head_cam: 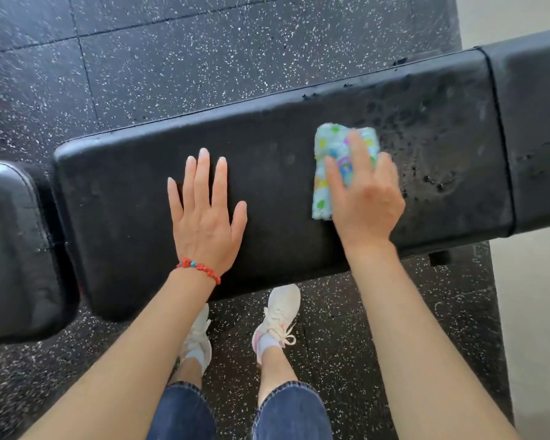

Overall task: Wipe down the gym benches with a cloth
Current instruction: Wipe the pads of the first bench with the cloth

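Note:
A black padded gym bench runs across the view from lower left to upper right. My left hand lies flat on the middle of the pad, fingers spread, holding nothing. My right hand presses a folded pale blue cloth with coloured spots onto the pad's right part. Its fingers cover the cloth's right and lower side. Wet droplets and smears show on the pad to the right of the cloth.
A second black pad adjoins the bench at the left, and another section continues at the right. Speckled black rubber floor tiles surround the bench. My white shoes stand under its near edge. A pale wall is at the right.

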Action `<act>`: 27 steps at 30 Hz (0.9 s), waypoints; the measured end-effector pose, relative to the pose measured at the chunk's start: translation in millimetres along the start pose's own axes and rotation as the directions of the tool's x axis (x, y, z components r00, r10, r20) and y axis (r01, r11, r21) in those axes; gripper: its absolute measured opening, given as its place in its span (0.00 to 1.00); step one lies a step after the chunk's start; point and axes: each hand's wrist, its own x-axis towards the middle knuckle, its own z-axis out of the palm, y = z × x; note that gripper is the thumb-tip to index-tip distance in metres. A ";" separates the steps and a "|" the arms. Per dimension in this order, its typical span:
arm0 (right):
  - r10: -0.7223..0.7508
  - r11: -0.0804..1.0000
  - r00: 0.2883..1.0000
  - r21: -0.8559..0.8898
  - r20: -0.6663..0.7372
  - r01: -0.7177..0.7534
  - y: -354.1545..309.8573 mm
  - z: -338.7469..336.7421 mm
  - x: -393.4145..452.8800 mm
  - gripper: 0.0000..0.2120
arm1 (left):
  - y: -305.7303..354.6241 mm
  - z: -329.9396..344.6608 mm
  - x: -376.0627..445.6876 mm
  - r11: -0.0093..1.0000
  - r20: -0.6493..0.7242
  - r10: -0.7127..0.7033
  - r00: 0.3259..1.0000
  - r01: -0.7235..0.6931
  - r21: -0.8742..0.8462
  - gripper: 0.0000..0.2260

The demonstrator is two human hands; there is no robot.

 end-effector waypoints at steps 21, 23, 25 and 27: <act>0.217 0.972 0.959 0.046 0.182 -0.229 -29.7 11.2 66.2 0.20 | 5.7 -4.3 9.5 1.000 -0.059 0.008 0.998 -0.009 -0.022 0.24; 0.092 0.993 0.980 0.060 0.178 -0.104 -51.5 13.7 61.3 0.19 | 6.4 -2.4 15.1 1.000 -0.051 0.022 0.998 -0.022 -0.012 0.25; -0.047 0.996 0.981 0.090 0.188 0.030 -69.9 18.0 60.0 0.20 | 5.7 -0.5 17.2 1.000 -0.039 0.019 0.999 -0.019 -0.004 0.25; -0.136 0.987 0.977 0.107 0.161 0.119 -71.7 21.5 61.6 0.20 | 5.4 0.5 17.2 1.000 -0.034 0.020 0.999 -0.020 -0.002 0.25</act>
